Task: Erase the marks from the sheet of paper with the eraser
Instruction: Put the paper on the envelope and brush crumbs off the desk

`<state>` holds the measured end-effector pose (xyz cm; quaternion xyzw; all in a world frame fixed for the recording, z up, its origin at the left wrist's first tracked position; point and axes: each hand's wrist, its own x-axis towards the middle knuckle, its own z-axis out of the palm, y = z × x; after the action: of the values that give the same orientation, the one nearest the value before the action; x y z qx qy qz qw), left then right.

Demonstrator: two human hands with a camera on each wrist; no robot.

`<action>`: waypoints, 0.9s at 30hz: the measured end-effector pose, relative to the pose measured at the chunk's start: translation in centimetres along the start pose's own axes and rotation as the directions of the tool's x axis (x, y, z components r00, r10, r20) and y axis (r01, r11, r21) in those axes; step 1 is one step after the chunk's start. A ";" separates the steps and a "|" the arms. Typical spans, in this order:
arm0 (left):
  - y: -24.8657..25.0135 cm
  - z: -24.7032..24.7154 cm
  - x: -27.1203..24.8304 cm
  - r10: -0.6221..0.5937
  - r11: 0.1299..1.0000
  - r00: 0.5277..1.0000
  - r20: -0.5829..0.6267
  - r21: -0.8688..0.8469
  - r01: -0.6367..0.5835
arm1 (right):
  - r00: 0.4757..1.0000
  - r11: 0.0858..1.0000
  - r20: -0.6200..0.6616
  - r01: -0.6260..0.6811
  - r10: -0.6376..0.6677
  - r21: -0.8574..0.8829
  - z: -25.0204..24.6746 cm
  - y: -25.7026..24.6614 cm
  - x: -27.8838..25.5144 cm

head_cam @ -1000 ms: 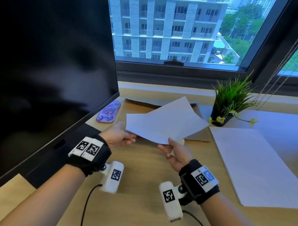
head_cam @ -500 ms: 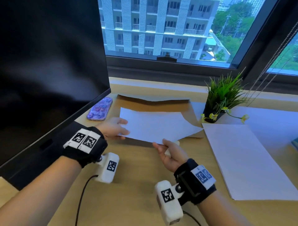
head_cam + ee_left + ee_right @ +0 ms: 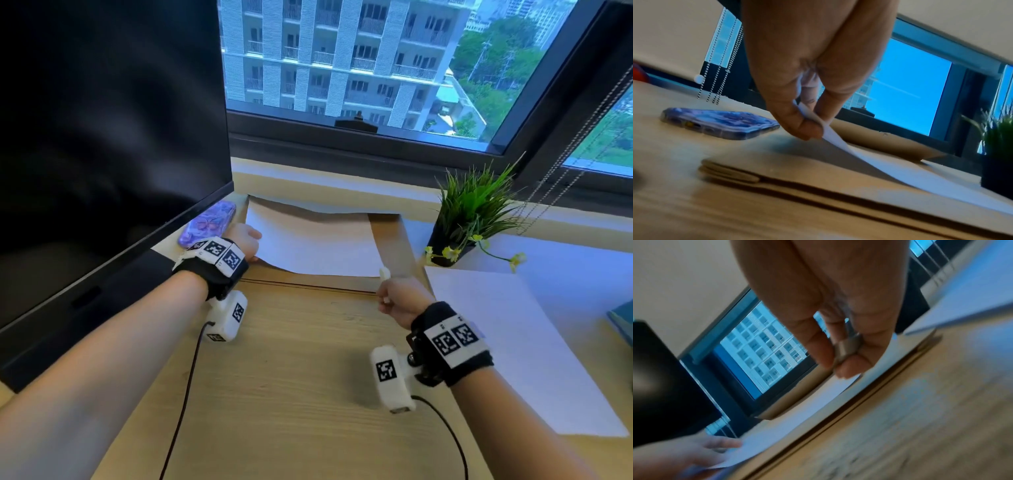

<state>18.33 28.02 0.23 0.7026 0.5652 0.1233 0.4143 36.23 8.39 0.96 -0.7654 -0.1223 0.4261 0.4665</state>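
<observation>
Paper (image 3: 313, 245) is just being laid flat: left hand (image 3: 244, 240) pinches its left edge, right hand (image 3: 399, 297) grips the eraser (image 3: 384, 273) near its right corner. Next, I'd guess: flatten it, then rub.

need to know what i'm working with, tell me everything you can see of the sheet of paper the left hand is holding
The sheet of paper is plain white and thin, with no marks visible on the side facing up. It lies mostly flat on a brown board on the desk, far edge slightly wavy. The left hand pinches its near-left corner, lifting it so the sheet curves down. The right hand, holding the eraser, sits just off its near-right corner.
</observation>
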 end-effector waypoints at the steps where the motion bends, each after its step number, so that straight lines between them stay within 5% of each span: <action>1: -0.2 -0.1 0.3 0.012 0.999 1.000 -0.021 0.053 -0.011 | 1.000 0.995 -0.007 0.003 -0.004 -0.100 -0.4 -0.1 0.5; 3: -0.6 0.0 0.7 0.010 0.992 0.999 -0.042 0.129 -0.004 | 1.000 0.947 -0.005 0.017 -0.020 -0.322 -1.3 -0.2 1.8; 6: -1.1 0.1 1.1 -0.003 0.984 0.998 -0.065 0.180 0.015 | 0.990 0.737 -0.040 0.073 -0.133 -0.671 -2.2 -0.4 3.0; 8: -1.2 0.1 1.1 0.001 0.976 0.997 -0.074 0.217 0.015 | 0.976 0.608 -0.073 0.068 -0.204 -0.791 -2.5 -0.8 3.8; 11: -1.3 0.1 1.2 0.006 0.967 0.998 -0.068 0.255 0.011 | 0.952 0.531 -0.134 0.035 -0.277 -0.847 -2.3 -1.4 4.5; 17: -0.5 -0.2 0.5 0.050 0.947 0.998 -0.047 0.319 -0.032 | 0.940 0.616 -0.196 0.019 -0.280 -0.787 -1.6 -0.9 4.6; 27: 2.5 0.0 -3.8 0.248 0.947 0.965 0.088 0.189 -0.261 | 0.978 0.735 0.031 0.176 -0.206 -0.655 -2.0 0.7 -0.6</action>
<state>18.80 24.55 3.20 0.8111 0.4660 0.0962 0.3402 37.28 6.45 1.05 -0.8724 -0.3310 0.2893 0.2136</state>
